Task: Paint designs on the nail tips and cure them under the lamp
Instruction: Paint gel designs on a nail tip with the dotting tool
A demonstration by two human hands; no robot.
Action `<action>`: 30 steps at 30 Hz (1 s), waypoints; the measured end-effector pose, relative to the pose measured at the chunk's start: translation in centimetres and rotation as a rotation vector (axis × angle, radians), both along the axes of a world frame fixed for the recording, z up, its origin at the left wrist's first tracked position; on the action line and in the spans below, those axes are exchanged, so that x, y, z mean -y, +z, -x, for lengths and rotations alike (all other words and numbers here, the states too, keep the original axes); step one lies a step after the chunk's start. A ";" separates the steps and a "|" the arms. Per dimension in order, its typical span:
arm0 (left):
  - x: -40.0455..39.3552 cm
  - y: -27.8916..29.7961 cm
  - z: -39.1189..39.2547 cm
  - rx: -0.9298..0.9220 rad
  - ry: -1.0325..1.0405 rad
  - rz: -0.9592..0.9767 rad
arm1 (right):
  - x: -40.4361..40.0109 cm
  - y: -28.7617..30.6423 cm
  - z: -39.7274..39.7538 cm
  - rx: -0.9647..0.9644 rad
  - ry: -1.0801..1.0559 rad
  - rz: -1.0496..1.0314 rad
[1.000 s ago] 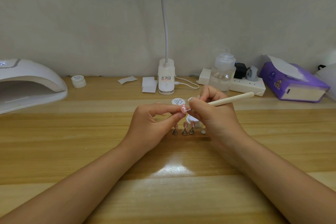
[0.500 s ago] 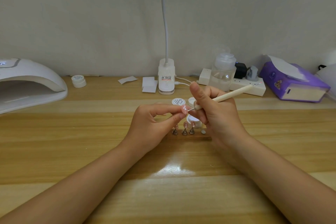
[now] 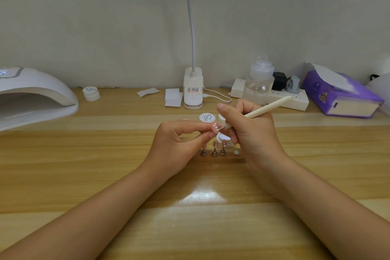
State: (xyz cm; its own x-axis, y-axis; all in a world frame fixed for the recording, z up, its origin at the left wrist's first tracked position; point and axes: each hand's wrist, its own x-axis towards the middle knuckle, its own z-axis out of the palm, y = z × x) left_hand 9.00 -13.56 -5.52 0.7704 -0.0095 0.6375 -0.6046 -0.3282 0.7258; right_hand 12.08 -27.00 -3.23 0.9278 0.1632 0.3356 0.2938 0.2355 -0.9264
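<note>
My left hand (image 3: 176, 143) pinches a pink nail tip (image 3: 214, 127) with small white dots between thumb and forefinger. My right hand (image 3: 251, 131) grips a cream dotting pen (image 3: 267, 108), its thin metal point touching the nail tip. Below them a wooden holder (image 3: 221, 158) carries three more pink tips (image 3: 215, 144) on small metal stands. An open pot of white gel (image 3: 224, 140) sits just behind the holder, partly hidden by my right fingers. The white curing lamp (image 3: 31, 95) stands at the far left.
A round jar lid (image 3: 207, 117) lies behind my hands. Along the wall stand a small white jar (image 3: 91, 93), paper wipes (image 3: 173, 97), a desk-lamp base (image 3: 193, 91), a clear pump bottle (image 3: 260, 82), a power strip (image 3: 291, 99) and a purple tissue pack (image 3: 339, 95).
My right hand tilted the pen so its back end rose toward the power strip, and my thumb lifted up. The left hand stayed still with the nail tip.
</note>
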 end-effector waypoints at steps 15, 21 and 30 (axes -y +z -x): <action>-0.1 -0.2 -0.2 0.003 0.010 0.003 | -0.1 0.2 0.0 -0.023 -0.033 0.023; 0.0 -0.2 -0.1 0.005 0.006 -0.012 | -0.1 0.2 0.0 -0.019 -0.034 0.018; 0.0 -0.1 -0.1 0.006 -0.003 -0.007 | -0.1 0.2 0.0 -0.012 -0.023 0.029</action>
